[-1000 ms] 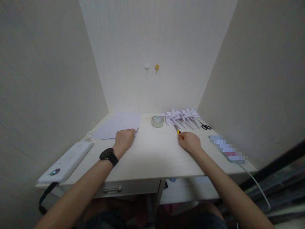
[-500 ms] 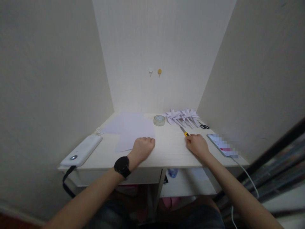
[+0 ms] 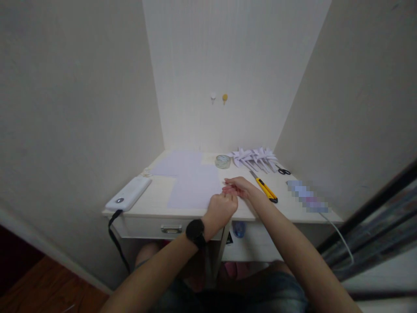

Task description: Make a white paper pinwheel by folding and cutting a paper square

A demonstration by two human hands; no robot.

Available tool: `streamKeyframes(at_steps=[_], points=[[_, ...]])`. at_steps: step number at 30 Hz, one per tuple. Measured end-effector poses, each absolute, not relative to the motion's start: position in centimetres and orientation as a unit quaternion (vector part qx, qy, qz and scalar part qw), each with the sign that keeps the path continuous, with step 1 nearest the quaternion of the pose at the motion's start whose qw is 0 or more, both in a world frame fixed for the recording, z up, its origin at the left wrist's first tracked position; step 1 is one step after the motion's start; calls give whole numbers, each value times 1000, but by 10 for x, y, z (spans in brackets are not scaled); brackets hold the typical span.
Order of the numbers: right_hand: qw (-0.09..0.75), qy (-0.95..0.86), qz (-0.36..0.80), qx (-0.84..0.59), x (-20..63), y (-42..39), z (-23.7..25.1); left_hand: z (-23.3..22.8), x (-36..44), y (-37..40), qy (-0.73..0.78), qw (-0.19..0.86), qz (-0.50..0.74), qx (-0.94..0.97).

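Head camera showed a pale paper sheet (image 3: 195,189) lying flat near the front edge of the table (image 3: 153,208), overlapping a second sheet (image 3: 177,163) behind it. The left hand (image 3: 220,209), fingers curled at the sheet's near right corner, appeared to pinch that corner, though the contact was hard to make out. The right hand (image 3: 239,188) lay just beside it, fingers stretched flat along the sheet's right edge, grasping nothing. A yellow utility knife (image 3: 265,188) lay free to the right, with bare tabletop around it. Farther back stood a tape roll (image 3: 223,161), folded paper pinwheels (image 3: 256,155) and scissors (image 3: 284,171). A white power bank (image 3: 128,194) occupied the left edge. Plain walls closed in three sides.
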State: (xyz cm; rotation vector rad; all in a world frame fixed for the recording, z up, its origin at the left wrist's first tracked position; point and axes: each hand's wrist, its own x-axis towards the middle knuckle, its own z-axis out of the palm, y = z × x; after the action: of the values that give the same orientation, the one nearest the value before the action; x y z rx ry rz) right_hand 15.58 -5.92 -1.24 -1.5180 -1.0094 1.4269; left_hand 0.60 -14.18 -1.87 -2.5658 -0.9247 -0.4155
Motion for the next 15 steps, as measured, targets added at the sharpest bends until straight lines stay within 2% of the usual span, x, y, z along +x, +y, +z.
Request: streamKeyframes(at_steps=[6,10,15], points=[[468,-383,558,-568,134,-55,-21,-31,-40,-135,-401,167,-190,-880],[537,-379,518,-548,125,-60,-25,-37,-68,-140,-458,133,-147,-866],[601,-385,451,-536,120,-68,-25,-41,-74,-157,-427,141,-102,-887]])
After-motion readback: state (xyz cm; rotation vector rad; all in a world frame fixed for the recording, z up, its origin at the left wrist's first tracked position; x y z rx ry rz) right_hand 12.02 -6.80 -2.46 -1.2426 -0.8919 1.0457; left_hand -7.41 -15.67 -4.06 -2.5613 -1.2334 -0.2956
